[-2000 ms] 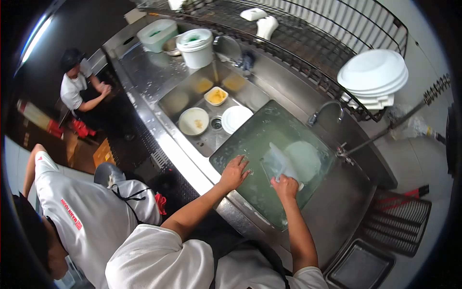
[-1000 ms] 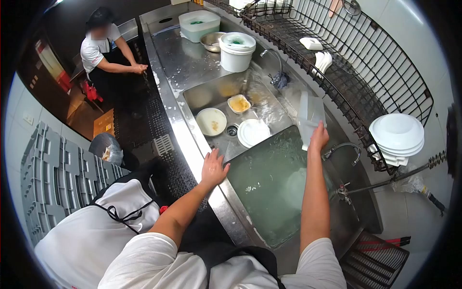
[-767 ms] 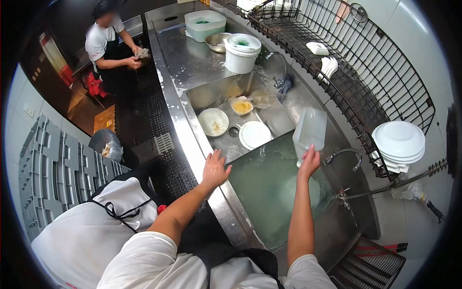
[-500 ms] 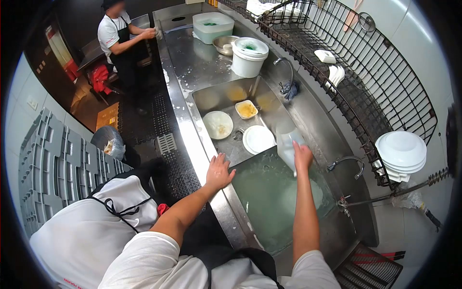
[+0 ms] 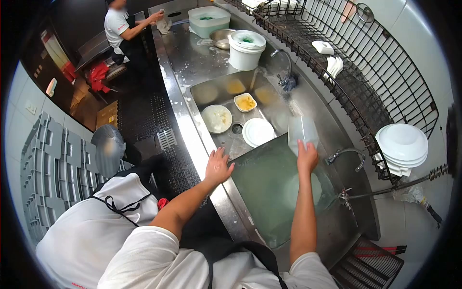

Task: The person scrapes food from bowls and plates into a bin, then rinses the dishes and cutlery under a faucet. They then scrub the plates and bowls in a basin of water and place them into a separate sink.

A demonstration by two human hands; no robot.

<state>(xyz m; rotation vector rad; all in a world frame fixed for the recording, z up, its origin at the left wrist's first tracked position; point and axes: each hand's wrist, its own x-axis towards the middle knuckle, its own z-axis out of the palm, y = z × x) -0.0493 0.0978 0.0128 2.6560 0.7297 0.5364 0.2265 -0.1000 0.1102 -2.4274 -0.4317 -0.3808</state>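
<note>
Gripping clear container (image 5: 302, 129) in right hand (image 5: 307, 158), held out ahead near greenish water (image 5: 255, 188); resting left hand (image 5: 219, 166), fingers spread, on table (image 5: 186, 126) edge. Presumably rinsing or draining; next calls for secure wet grip, controlled tilt.

A loose white cloth shirt (image 5: 236, 270) with short, hemmed sleeves (image 5: 144, 253); over it, a black apron (image 5: 262, 256) with narrow straps (image 5: 210, 272).

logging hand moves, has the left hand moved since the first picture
Yes: the left hand moved leftward, from over the greenish water onto the steel sink rim.
</note>
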